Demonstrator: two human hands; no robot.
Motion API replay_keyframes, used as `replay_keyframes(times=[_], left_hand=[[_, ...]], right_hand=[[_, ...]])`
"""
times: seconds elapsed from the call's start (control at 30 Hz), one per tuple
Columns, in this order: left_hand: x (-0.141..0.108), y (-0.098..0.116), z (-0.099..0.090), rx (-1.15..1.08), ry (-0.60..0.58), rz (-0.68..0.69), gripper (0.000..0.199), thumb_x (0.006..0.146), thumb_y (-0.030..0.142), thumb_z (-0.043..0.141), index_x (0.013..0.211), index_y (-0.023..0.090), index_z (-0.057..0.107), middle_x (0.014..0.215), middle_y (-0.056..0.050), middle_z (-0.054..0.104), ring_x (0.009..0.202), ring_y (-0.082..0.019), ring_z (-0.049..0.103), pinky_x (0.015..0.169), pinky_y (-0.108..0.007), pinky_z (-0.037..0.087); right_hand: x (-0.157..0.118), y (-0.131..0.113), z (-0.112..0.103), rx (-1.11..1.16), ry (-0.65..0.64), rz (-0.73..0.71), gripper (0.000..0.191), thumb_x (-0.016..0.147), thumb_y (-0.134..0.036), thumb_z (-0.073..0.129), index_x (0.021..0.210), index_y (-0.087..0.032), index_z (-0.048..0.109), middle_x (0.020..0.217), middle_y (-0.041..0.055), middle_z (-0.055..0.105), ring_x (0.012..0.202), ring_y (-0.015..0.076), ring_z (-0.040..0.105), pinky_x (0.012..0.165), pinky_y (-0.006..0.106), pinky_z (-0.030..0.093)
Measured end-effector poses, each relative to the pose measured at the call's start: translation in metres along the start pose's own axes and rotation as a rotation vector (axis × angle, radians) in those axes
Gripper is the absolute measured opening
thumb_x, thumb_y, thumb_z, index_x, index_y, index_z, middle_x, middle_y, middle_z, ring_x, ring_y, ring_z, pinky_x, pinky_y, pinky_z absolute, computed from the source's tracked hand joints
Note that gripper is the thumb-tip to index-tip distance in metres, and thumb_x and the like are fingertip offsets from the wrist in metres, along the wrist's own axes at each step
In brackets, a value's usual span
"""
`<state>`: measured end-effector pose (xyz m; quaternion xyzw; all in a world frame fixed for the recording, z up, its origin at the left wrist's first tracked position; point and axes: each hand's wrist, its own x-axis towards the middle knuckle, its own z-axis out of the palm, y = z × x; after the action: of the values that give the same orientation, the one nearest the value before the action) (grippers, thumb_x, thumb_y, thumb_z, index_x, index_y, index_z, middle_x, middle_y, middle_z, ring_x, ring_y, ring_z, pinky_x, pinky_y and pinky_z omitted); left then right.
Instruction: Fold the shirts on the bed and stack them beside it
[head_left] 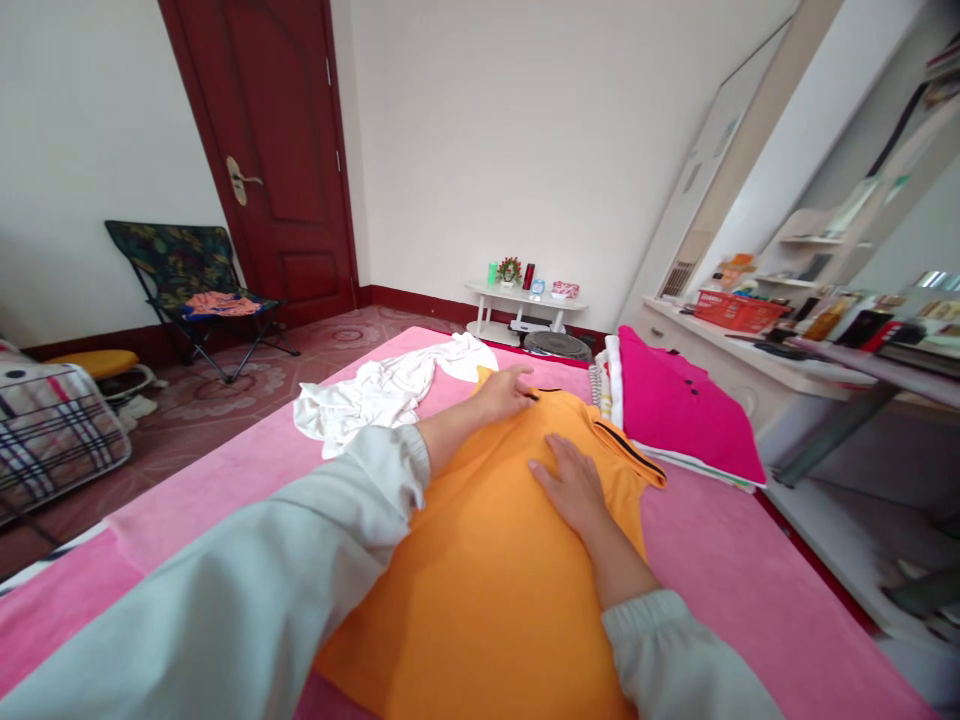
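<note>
An orange shirt [517,580] with black trim lies spread over the pink bed cover, its neck end away from me. At the neckline, my left hand [508,393] has its fingers curled onto the fabric by a bit of black trim. My right hand [574,485] rests on the upper part of the shirt, fingers apart and holding nothing. To its right is the black-edged sleeve [630,450]. A crumpled white garment [375,395] lies left of the shirt, beyond my left forearm.
Folded clothes with a magenta shirt [679,405] on top are stacked at the bed's right edge. A crowded counter with a red basket [739,310] stands right. Beyond the pink bed cover [247,470] are a low white table [525,293] and a folding chair [184,270].
</note>
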<state>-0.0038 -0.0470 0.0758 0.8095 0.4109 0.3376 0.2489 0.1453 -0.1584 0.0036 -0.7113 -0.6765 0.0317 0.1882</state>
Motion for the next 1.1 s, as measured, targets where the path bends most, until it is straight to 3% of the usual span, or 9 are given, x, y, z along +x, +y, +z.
replay_keyframes(times=[0.07, 0.13, 0.23, 0.37, 0.47, 0.6, 0.73, 0.87, 1.1], left_hand=[[-0.021, 0.006, 0.011, -0.043, -0.109, 0.045, 0.067, 0.070, 0.019, 0.069, 0.132, 0.009, 0.045, 0.106, -0.014, 0.065, 0.083, -0.015, 0.064, 0.073, -0.024, 0.047], [-0.047, 0.003, 0.006, -0.035, -0.158, 0.044, 0.069, 0.069, 0.022, 0.070, 0.132, 0.009, 0.044, 0.108, -0.015, 0.064, 0.088, -0.018, 0.063, 0.075, -0.027, 0.048], [-0.089, -0.009, -0.024, 0.107, -0.182, -0.026, 0.058, 0.071, 0.028, 0.066, 0.126, 0.014, 0.050, 0.101, -0.010, 0.065, 0.088, -0.020, 0.061, 0.077, -0.030, 0.047], [-0.150, -0.021, -0.074, 0.260, -0.319, -0.143, 0.039, 0.070, 0.043, 0.064, 0.100, 0.018, 0.062, 0.081, -0.002, 0.065, 0.070, -0.016, 0.059, 0.063, -0.025, 0.042], [-0.191, -0.023, -0.103, 0.237, -0.410, -0.221, 0.035, 0.069, 0.049, 0.063, 0.088, 0.019, 0.062, 0.074, 0.001, 0.062, 0.064, -0.014, 0.055, 0.056, -0.022, 0.036], [-0.230, -0.022, -0.125, 0.100, -0.515, -0.297, 0.039, 0.063, 0.053, 0.068, 0.078, 0.018, 0.060, 0.071, 0.002, 0.057, 0.063, -0.012, 0.050, 0.051, -0.020, 0.032], [-0.246, -0.014, -0.136, -0.021, -0.540, -0.359, 0.042, 0.062, 0.055, 0.069, 0.076, 0.017, 0.055, 0.068, 0.003, 0.051, 0.062, -0.011, 0.045, 0.051, -0.019, 0.031], [-0.248, 0.009, -0.138, -0.135, -0.514, -0.358, 0.036, 0.069, 0.051, 0.064, 0.074, 0.017, 0.053, 0.067, 0.003, 0.048, 0.062, -0.011, 0.043, 0.052, -0.019, 0.032], [-0.238, 0.065, -0.111, -0.140, -0.481, -0.285, 0.025, 0.074, 0.042, 0.061, 0.085, 0.020, 0.059, 0.061, 0.005, 0.048, 0.053, -0.009, 0.038, 0.047, -0.019, 0.029]], right_hand=[[0.000, 0.002, -0.001, 0.048, 0.049, -0.003, 0.054, 0.086, -0.040, 0.042, 0.134, -0.015, 0.040, 0.139, 0.0100, 0.046, 0.129, 0.0230, 0.038, 0.107, 0.038, 0.027], [0.000, 0.003, -0.003, 0.088, 0.079, 0.009, 0.055, 0.084, -0.038, 0.044, 0.134, -0.015, 0.041, 0.136, 0.0094, 0.049, 0.127, 0.0226, 0.042, 0.104, 0.035, 0.030], [0.000, 0.003, -0.004, 0.136, 0.094, 0.014, 0.056, 0.081, -0.035, 0.048, 0.134, -0.016, 0.042, 0.135, 0.0082, 0.050, 0.124, 0.0225, 0.044, 0.104, 0.033, 0.032], [0.002, 0.002, -0.005, 0.212, 0.128, -0.021, 0.059, 0.078, -0.032, 0.052, 0.135, -0.019, 0.041, 0.135, 0.0058, 0.050, 0.122, 0.0215, 0.046, 0.103, 0.034, 0.033], [0.003, 0.001, -0.005, 0.246, 0.147, -0.064, 0.056, 0.078, -0.030, 0.052, 0.133, -0.023, 0.044, 0.136, 0.0035, 0.049, 0.124, 0.0193, 0.045, 0.104, 0.033, 0.032], [0.008, -0.006, -0.002, 0.190, 0.089, -0.062, 0.043, 0.080, -0.037, 0.052, 0.123, -0.028, 0.056, 0.134, 0.0038, 0.048, 0.123, 0.0206, 0.046, 0.103, 0.034, 0.033], [0.020, -0.016, 0.001, 0.078, 0.008, -0.069, 0.050, 0.081, -0.048, 0.052, 0.123, -0.023, 0.057, 0.127, 0.0088, 0.053, 0.119, 0.0243, 0.048, 0.101, 0.036, 0.034], [0.042, -0.021, 0.002, 0.076, -0.017, -0.029, 0.055, 0.082, -0.049, 0.049, 0.123, -0.014, 0.055, 0.122, 0.0135, 0.056, 0.115, 0.0263, 0.050, 0.096, 0.035, 0.037], [0.069, -0.010, 0.001, 0.251, 0.092, 0.009, 0.048, 0.085, -0.045, 0.044, 0.114, -0.011, 0.061, 0.112, 0.0112, 0.063, 0.103, 0.0225, 0.057, 0.088, 0.030, 0.042]])
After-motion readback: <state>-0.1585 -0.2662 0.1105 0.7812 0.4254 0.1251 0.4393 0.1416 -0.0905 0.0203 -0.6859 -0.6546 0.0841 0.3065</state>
